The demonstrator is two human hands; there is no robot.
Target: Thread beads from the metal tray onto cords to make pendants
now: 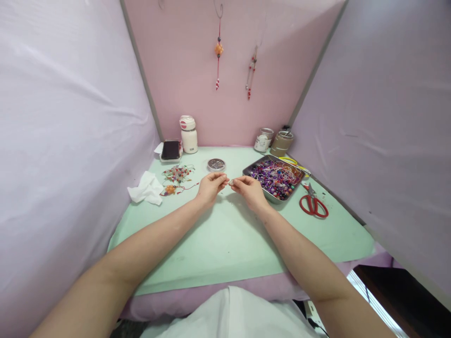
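I observe right hand [249,189] pinching small pale piece [231,182]. Left hand [210,187]: fingertips closed together, contents I cannot tell. Bead tray [278,201] just beside right hand.

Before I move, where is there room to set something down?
Widest: the green cloth between the forearms, bare but for specks. Another: between the scissors and the cloth's front right edge. Crowded: left, with tissue and beaded strands; right, around the bead tray.
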